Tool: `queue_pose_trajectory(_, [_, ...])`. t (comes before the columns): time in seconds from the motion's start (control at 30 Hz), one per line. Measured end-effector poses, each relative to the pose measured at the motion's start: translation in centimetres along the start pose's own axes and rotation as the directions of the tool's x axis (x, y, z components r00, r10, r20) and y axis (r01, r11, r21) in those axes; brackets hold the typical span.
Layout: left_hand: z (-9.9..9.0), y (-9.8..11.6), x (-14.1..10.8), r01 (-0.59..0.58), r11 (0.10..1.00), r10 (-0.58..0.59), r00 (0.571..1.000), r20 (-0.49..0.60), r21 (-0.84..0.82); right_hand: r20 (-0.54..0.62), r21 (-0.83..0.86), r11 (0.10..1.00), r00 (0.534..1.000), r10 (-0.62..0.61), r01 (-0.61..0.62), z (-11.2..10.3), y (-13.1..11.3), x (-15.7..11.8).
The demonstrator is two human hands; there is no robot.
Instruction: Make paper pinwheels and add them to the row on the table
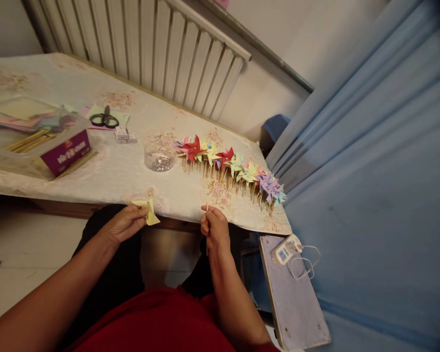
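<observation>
Pinched in my left hand (129, 222) is a yellow paper pinwheel (151, 211), just off the table's front edge. My right hand (216, 226) is closed around a thin wooden stick (207, 208), which points upward past the fingertips. The two hands are apart, and the pinwheel does not touch the stick. Beyond them on the table sits a round clear container (159, 159) with small shiny metal pieces inside. A long row of finished paper pinwheels (234, 166) in red, yellow, purple and other colours lies on the right, their sticks toward me.
At the left stands a clear plastic bin (25, 159) with coloured paper and sticks. Black-handled scissors (104, 119) rest on paper near small white boxes (125, 135). A power strip (286, 248) lies on a stool (293, 298) at the right, beside a blue curtain (381, 195).
</observation>
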State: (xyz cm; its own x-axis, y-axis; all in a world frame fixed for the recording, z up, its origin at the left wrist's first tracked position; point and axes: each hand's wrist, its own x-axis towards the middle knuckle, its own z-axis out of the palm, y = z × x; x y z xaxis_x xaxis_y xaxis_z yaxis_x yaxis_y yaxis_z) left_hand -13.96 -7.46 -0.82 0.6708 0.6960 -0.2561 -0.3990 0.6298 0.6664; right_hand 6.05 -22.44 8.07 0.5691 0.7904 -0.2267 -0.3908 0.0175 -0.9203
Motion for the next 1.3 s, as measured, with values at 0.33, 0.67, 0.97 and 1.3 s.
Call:
queue_pose_trajectory(0.33, [0.5,0.0,0.4,0.008,1.0,-0.009,0.999,0.048,0.018,-0.02,0.013,0.999,0.999,0.032,-0.032,-0.4,1.3,1.2])
queue_pose_trajectory(0.67, [3.6,0.4,7.1,0.043,0.998,-0.036,0.986,0.163,-0.037,-0.052,0.029,0.998,0.997,0.05,-0.049,0.0,2.3,6.5])
queue_pose_trajectory(0.97, [7.2,1.4,15.2,0.06,0.997,-0.043,0.931,0.364,-0.037,-0.071,0.027,0.999,0.997,-0.017,0.019,1.9,1.3,13.4])
queue_pose_trajectory(1.3, [7.0,2.2,18.4,0.0,0.997,0.024,0.946,0.322,-0.075,-0.032,-0.014,0.997,0.996,-0.078,0.078,3.7,0.7,18.6])
